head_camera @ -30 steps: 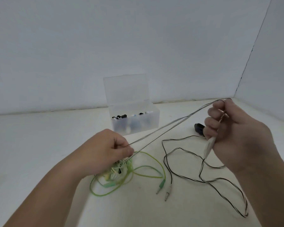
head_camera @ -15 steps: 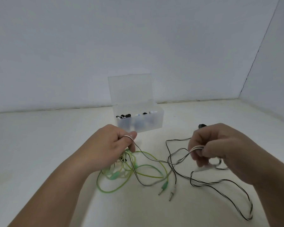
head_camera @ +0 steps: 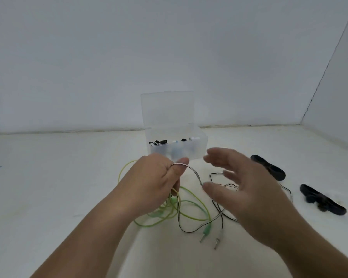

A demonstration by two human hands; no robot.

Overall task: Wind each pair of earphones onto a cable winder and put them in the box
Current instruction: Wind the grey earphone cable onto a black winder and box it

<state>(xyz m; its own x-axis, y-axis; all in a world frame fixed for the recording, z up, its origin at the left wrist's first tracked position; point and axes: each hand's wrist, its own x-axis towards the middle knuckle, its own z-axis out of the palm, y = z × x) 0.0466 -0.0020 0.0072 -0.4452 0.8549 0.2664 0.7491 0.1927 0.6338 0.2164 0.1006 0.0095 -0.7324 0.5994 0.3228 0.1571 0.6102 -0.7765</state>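
Left hand (head_camera: 153,183) is the one doing the work here: its fingers are curled around the black-and-white striped earphone cable (head_camera: 195,175). The cable loops over the forefinger tip, just in front of the clear box (head_camera: 199,150), then droops to the table (head_camera: 48,177), where its white plug (head_camera: 219,236) lies. The right hand (head_camera: 249,195) is spread wide and grips nothing. It's blurry, and the cable passes right by its thumb tip, so there's no telling if they touch. The green earphones (head_camera: 161,213) sit tangled under the left hand. Two black cable winders (head_camera: 268,167) (head_camera: 321,199) lie off to the right, and the box lid stands open.
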